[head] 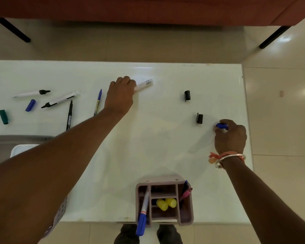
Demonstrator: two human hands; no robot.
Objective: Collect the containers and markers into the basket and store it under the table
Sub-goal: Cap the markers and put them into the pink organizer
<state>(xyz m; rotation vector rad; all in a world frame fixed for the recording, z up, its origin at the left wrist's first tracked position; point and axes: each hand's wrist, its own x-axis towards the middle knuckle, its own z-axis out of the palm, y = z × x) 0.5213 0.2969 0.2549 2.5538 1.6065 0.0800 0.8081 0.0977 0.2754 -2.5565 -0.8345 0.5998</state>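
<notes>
- White and glossy, the table (165, 147) carries scattered markers and loose caps; print shows on several barrels, but none of it can be read.
- The left hand (121, 97) curls its fingers around a white marker (144, 84), whose labelled barrel sticks out past the knuckles.
- The right hand (231, 136), with a metal bangle (227, 158) at the wrist, pinches a blue cap (222, 126) at its fingertips.
- Just left of those fingertips stand two black caps (199, 118), short ribbed cylinders with clips.
- Left of the left hand lie a blue pen (98, 102), a black pen (69, 115), two black-tipped white markers (60, 99), a blue cap (30, 105) and a green cap (3, 116).
- Below both hands, at the near edge, a mauve plastic organizer (187, 219) holds a blue-capped marker (143, 212), yellow caps (165, 203) and pens in separate compartments.
</notes>
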